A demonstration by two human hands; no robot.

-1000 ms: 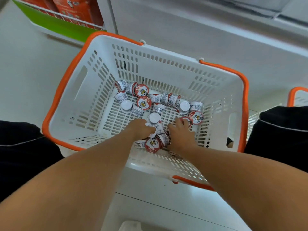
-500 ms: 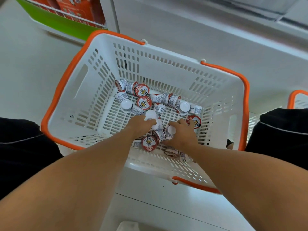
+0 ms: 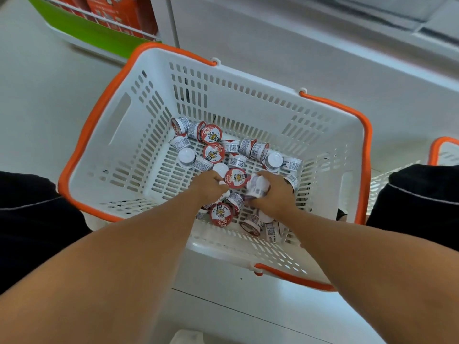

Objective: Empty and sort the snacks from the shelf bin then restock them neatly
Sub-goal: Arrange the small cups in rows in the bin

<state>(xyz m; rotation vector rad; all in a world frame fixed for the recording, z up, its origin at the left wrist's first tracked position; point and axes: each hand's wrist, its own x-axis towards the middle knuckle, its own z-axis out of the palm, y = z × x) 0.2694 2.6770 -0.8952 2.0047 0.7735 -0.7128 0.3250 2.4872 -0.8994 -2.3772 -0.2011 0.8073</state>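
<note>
Dozens of snack cups [image 3: 214, 152] lie jumbled on the floor of the basket [image 3: 116, 145], toward its middle and near wall, rolled every way: some lids up, some on their sides, no shared axis. Left hand [image 3: 208, 184] curls round white cups at basket centre; just right of it, right hand [image 3: 274, 192] clutches several. I judge this the gathering step; next, lift both handfuls clear without dropping any.
</note>
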